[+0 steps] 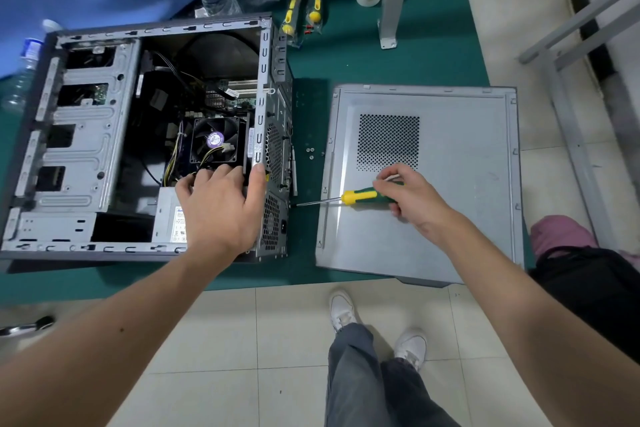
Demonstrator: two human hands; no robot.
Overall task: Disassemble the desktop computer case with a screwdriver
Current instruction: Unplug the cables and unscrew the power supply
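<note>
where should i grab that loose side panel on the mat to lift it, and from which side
Take the side panel by its near long edge, coming from the tiled-floor side. It lies flat on the green mat, and that corner overhangs the mat, so fingers can probably slide under. The right hand and screwdriver hover above it.

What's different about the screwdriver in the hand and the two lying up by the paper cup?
The green-and-yellow screwdriver is bare, gripped by the right hand, its tip at the open grey computer case. The two yellow-handled screwdrivers lie untouched on the green mat, still inside clear packets. All have yellow on their handles.
</note>
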